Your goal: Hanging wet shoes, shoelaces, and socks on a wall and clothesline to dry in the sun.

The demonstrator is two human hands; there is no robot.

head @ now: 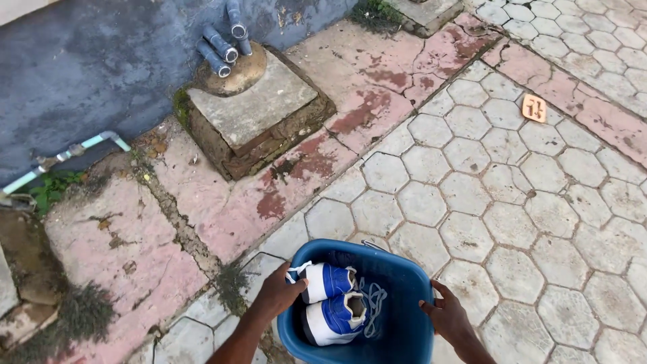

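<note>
Blue basin [397,317] with blue-white sneakers [333,303], gripped at its rim by left hand [280,290] and right hand [448,317].

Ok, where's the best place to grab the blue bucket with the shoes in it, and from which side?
Probably by the rim, one hand on each side, coming from above. The bucket is wide and open-topped, and I can't make out a handle. The left hand is already at the left rim, beside the shoes; the right hand is at the right rim. A grip over the edge looks steadiest.

soft even daylight, sharp focus
</note>
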